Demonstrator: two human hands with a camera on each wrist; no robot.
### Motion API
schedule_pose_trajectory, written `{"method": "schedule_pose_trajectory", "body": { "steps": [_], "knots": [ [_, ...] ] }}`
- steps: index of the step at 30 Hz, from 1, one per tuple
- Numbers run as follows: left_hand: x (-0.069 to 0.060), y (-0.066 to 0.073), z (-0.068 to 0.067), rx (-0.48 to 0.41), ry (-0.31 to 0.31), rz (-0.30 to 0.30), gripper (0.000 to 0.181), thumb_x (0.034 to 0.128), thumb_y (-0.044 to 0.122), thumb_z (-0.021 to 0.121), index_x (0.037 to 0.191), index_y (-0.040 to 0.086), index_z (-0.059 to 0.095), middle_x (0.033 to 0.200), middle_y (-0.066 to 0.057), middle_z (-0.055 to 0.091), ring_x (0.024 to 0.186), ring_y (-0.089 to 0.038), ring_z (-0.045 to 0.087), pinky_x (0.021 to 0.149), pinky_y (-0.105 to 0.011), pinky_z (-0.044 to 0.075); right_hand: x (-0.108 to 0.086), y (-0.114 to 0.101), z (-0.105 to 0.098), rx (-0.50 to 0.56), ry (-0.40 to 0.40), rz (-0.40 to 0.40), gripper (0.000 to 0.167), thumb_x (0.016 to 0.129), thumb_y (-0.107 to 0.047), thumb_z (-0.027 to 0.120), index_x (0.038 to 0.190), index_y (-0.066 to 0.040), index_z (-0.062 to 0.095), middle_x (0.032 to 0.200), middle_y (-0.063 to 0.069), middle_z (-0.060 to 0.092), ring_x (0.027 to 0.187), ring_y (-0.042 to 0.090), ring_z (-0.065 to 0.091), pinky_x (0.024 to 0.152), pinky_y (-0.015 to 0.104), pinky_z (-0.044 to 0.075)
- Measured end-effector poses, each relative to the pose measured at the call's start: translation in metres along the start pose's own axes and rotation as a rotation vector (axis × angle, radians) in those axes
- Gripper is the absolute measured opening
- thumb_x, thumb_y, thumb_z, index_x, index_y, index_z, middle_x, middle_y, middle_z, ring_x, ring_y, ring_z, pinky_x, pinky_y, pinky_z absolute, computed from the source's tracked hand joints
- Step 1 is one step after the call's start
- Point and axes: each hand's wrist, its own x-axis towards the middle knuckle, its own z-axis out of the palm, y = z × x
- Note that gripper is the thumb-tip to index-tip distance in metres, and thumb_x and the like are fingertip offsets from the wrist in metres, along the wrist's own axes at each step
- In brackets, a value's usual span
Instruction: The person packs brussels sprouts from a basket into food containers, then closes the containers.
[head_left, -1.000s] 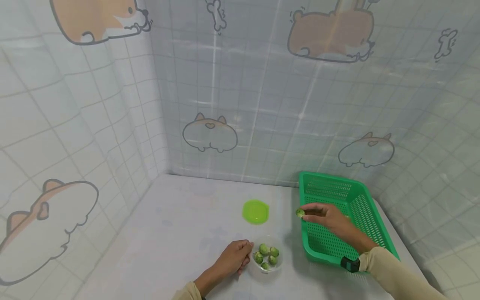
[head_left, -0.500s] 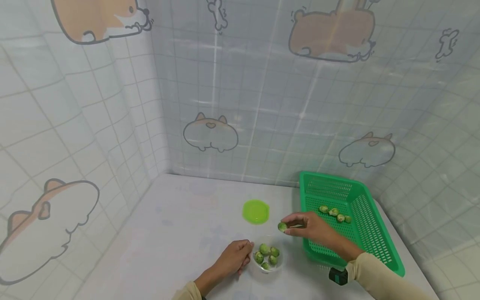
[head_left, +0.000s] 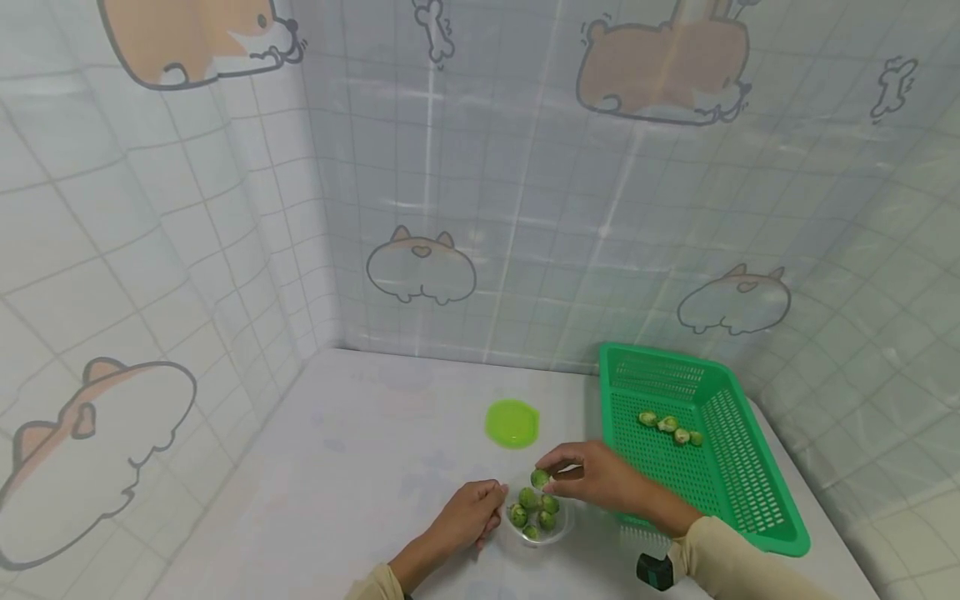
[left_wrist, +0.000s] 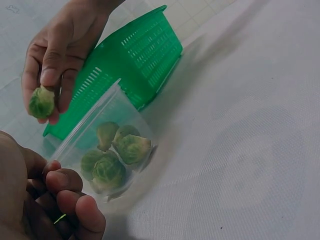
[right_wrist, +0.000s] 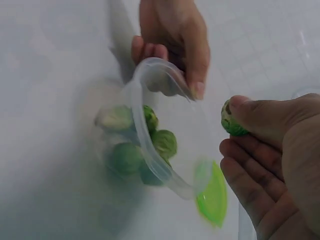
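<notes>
A Brussels sprout (head_left: pixel 540 478) is pinched between the thumb and fingertips of my right hand (head_left: pixel 600 477), just above the far rim of a clear plastic tub (head_left: pixel 534 540). Several more sprouts lie inside the tub, as the left wrist view shows through its wall, one sprout (left_wrist: pixel 109 172) nearest. With curled fingers, my left hand (head_left: pixel 467 512) grips the tub's rim on the left side. In the right wrist view the held sprout (right_wrist: pixel 232 119) is apart from the rim.
A green slotted basket (head_left: pixel 780 500) stands at the right, with a short row of sprouts (head_left: pixel 667 424) in it. A lime-green lid (head_left: pixel 512 423) lies flat behind the tub. Patterned curtain walls (head_left: pixel 525 208) enclose the white table (head_left: pixel 337 467).
My right hand has carried the sprout leftward from over the basket to above the tub, uncovering the sprouts in the basket. The left hand has kept its place on the rim.
</notes>
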Motion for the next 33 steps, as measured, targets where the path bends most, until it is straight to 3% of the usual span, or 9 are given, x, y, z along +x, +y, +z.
{"method": "schedule_pose_trajectory", "body": {
  "steps": [9, 17, 33],
  "knots": [
    [0.0, -0.002, 0.0, 0.015, 0.005, 0.008, 0.041, 0.1073, 0.034, 0.048, 0.074, 0.011, 0.053, 0.058, 0.004, 0.05, 0.042, -0.01, 0.042, 0.039, -0.02, 0.04, 0.005, -0.007, 0.02, -0.086, -0.085, 0.013, 0.026, 0.087, -0.016, 0.081, 0.112, -0.012, 0.073, 0.107, -0.003, 0.073, 0.099, 0.011, 0.07, 0.086, 0.026, 0.057],
    [0.001, -0.003, -0.001, 0.015, 0.001, 0.015, 0.041, 0.1076, 0.033, 0.048, 0.074, 0.011, 0.052, 0.058, 0.005, 0.05, 0.042, -0.009, 0.041, 0.038, -0.019, 0.04, 0.006, 0.001, 0.035, -0.088, -0.199, -0.02, 0.029, 0.084, -0.009, 0.082, 0.112, -0.01, 0.073, 0.108, -0.005, 0.072, 0.096, 0.005, 0.069, 0.081, 0.022, 0.058],
    [0.001, -0.002, -0.001, 0.013, -0.001, 0.031, 0.041, 0.1072, 0.033, 0.048, 0.074, 0.01, 0.053, 0.057, 0.004, 0.05, 0.042, -0.01, 0.042, 0.038, -0.02, 0.04, 0.01, 0.007, 0.042, -0.093, -0.243, -0.008, 0.031, 0.084, -0.006, 0.082, 0.113, -0.01, 0.072, 0.108, -0.006, 0.071, 0.096, 0.002, 0.068, 0.082, 0.023, 0.057]
  ]
}}
